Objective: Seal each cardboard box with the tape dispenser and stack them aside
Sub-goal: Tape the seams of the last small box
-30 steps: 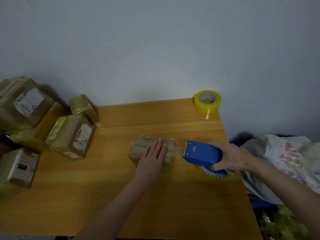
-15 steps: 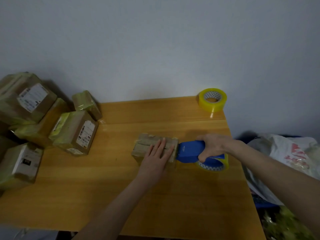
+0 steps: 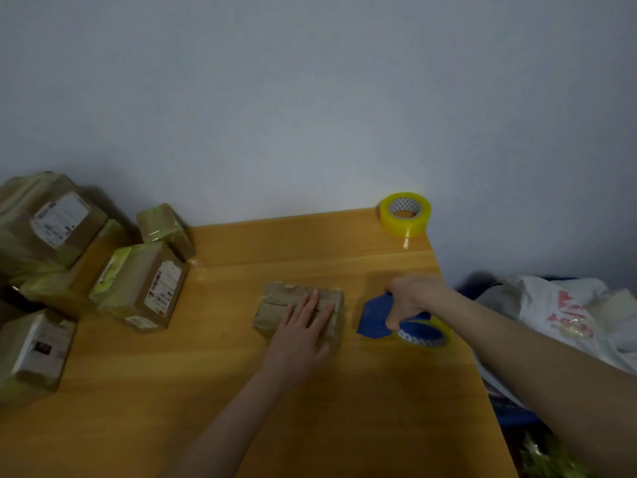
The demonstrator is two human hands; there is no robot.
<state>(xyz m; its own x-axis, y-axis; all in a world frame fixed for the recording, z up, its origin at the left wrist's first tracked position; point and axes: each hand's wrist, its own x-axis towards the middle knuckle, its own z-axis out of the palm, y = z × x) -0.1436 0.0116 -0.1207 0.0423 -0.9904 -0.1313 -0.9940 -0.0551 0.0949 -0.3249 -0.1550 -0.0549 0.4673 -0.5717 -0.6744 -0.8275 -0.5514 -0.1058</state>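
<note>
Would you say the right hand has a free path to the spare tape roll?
Probably yes: only tabletop lies between right hand and tape roll, though it grips the dispenser.

The tape dispenser (image 3: pixel 375 317) has pulled away from the box (image 3: pixel 275 300).

Left hand (image 3: pixel 298 334) flat, fingers (image 3: pixel 311 307) straight; right hand (image 3: pixel 412 298) curled tight

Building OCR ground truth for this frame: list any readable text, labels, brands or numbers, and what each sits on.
No text here is legible.
top-left box, shipping label: too blurred to read.
middle box, shipping label with barcodes: too blurred to read.
lower-left box, label: too blurred to read.
white plastic bag, red print: unreadable.
</note>
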